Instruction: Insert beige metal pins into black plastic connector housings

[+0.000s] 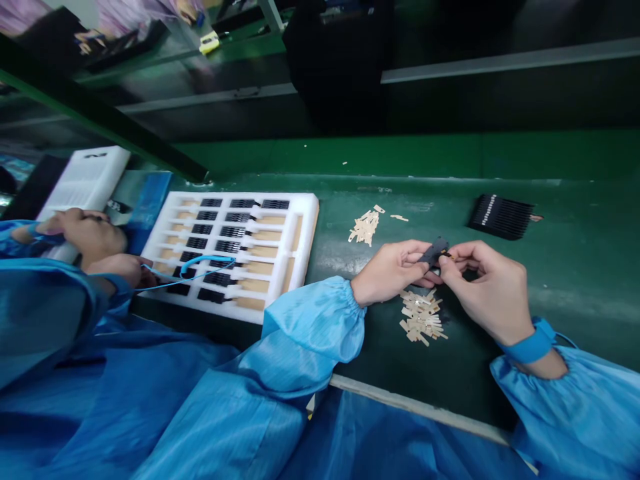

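We work at a green desk (565,280) with a dull, scuffed surface, and its pale front edge runs nearest our body. Behind the white foam tray (283,267), a dark structure spans the room, and a green post (150,143) slants down to the desk. Beyond it we see people in pinkish clothing and a small yellow object (209,43).

Left of the foam tray are a blue sheet-like piece (153,197), another white foam block (90,177) and a co-worker's hands (95,233), with blue sleeves and a thin blue cord (210,258) that reaches over the tray. Pale marks on a dark item (119,207) there are too blurred to read.

The tray is smooth and matte, its narrow slots holding black, finned parts (201,229), with tan showing in other slots.

Right of the tray lie two loose piles of flat, cream-coloured strips, the far pile (365,227) and the near pile (423,319). Farther right sits a black ribbed stack (501,217) with a row of pale spots.

Also right of the tray, between the piles and that stack, our left hand (395,270) grips a dark grey part (434,253), fingers curled round it. Our right hand (487,287), banded in blue at the wrist, pinches at its right end.
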A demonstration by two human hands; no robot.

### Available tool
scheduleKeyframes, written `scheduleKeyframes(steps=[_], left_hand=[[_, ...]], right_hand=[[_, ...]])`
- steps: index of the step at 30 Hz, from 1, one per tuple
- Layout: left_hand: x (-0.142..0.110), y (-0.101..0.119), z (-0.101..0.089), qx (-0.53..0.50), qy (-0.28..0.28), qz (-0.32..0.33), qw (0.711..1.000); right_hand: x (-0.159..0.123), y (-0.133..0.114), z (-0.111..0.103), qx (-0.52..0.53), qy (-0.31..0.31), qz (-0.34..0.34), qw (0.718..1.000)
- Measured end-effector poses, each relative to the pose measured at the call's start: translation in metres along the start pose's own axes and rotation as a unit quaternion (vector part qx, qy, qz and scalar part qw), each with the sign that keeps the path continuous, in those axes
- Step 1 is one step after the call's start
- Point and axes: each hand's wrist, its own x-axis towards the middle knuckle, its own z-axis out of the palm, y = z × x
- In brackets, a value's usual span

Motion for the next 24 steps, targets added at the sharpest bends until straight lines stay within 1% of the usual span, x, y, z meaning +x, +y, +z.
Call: scheduleKeyframes(steps=[8, 13, 18, 20, 22, 24], left_hand=[[0.0003, -0.0017, -0.0007, 0.004, -0.006, 0.005, 1.0], [-0.0004, -0.0009, 0.0006, 0.005, -0.006, 0.01, 1.0], [-0.0006, -0.0029, 0.0023, 0.021, 0.006, 0.015, 1.0], [-0.0004, -0.0043, 0.0032, 0.029, 0.016, 0.017, 0.999], [0.0002, -0.005, 0.0043, 0.039, 0.029, 0.02, 0.999], [0.0009, -0.0046, 0.0052, 0.042, 0.044, 0.02, 0.998]], right_hand=[[0.001, -0.0012, 0.0009, -0.004, 0.002, -0.004, 1.0], [0.0011, -0.0015, 0.002, -0.006, 0.003, 0.006, 1.0], [0.0018, -0.0073, 0.0025, -0.01, 0.003, 0.003, 1.0], [0.0011, -0.0093, 0.0024, -0.024, 0.002, -0.004, 1.0], [-0.0003, -0.0097, 0.0022, -0.057, 0.004, -0.028, 0.998], [-0.0018, -0.0088, 0.0014, -0.089, 0.022, -0.048, 0.995]])
